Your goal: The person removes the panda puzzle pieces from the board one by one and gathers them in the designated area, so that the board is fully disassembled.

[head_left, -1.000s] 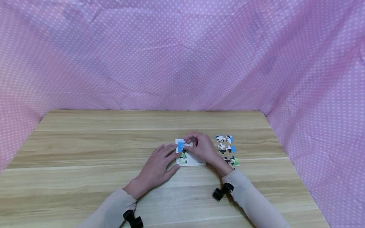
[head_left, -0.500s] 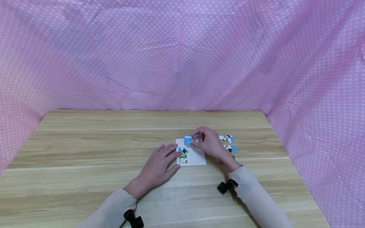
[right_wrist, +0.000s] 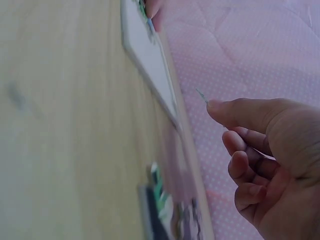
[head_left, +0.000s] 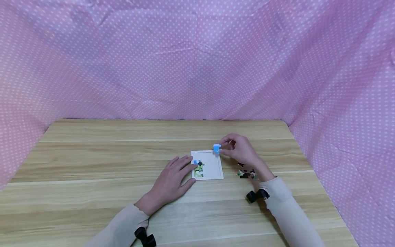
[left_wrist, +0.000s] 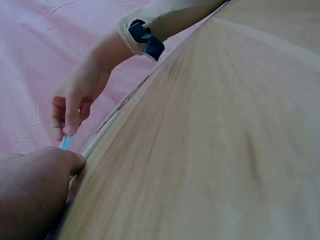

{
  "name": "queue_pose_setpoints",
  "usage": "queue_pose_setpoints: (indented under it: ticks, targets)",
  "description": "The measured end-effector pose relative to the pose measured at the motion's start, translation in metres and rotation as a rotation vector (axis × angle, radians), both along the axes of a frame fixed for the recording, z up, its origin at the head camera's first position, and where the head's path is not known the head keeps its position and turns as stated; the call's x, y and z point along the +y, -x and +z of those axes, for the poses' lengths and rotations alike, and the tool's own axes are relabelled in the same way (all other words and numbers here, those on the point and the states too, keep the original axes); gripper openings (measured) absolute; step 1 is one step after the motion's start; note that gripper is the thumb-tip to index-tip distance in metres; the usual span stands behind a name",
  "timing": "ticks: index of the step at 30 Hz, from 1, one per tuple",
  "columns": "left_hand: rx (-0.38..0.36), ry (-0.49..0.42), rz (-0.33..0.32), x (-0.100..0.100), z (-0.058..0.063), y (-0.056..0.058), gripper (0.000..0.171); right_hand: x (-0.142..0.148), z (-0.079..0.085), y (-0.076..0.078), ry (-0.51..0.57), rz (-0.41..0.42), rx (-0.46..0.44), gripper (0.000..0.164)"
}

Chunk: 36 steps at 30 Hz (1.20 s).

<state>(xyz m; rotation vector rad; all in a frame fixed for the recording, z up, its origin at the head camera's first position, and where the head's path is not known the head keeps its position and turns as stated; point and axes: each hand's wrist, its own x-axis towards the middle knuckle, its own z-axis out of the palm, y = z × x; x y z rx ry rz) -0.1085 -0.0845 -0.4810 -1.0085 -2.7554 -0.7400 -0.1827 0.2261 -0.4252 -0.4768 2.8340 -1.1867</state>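
A blue and white jigsaw piece (head_left: 216, 148) is pinched between the thumb and fingers of my right hand (head_left: 243, 151), raised at the far right corner of a white puzzle board (head_left: 213, 168). Seen edge-on in the right wrist view, the piece (right_wrist: 201, 95) looks thin. My left hand (head_left: 171, 180) lies with fingers extended, their tips touching the board's left edge. Green and black puzzle pieces (head_left: 199, 170) sit in the board's near left part, partly behind a left fingertip. Right of the board lie loose panda pieces (head_left: 247, 174), mostly hidden by my right hand and wrist.
The board rests on a wood-grain table (head_left: 102, 154). A pink dotted cloth (head_left: 185, 61) hangs behind it and along the sides. Each wrist carries a small black device, such as the right one (head_left: 257, 195).
My right hand has lifted the blue piece out of the board's far left part and carried it right, to the far right corner. The left hand stays put.
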Motion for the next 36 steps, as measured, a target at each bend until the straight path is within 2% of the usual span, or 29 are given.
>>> queue_pose_setpoints:
  ticks: [14, 24, 36]
  targets:
    - [0.017, 0.000, 0.000, 0.001, -0.001, 0.000, 0.048, 0.028, -0.013, -0.002, 0.001, -0.056, -0.021, 0.027]
    - [0.012, 0.002, 0.001, 0.000, -0.001, 0.000, 0.048, 0.035, -0.017, -0.002, -0.042, -0.065, 0.029, 0.024]
    - [0.030, 0.009, -0.003, 0.000, 0.000, 0.000, 0.048, 0.039, -0.023, -0.001, -0.049, -0.069, -0.024, 0.019]
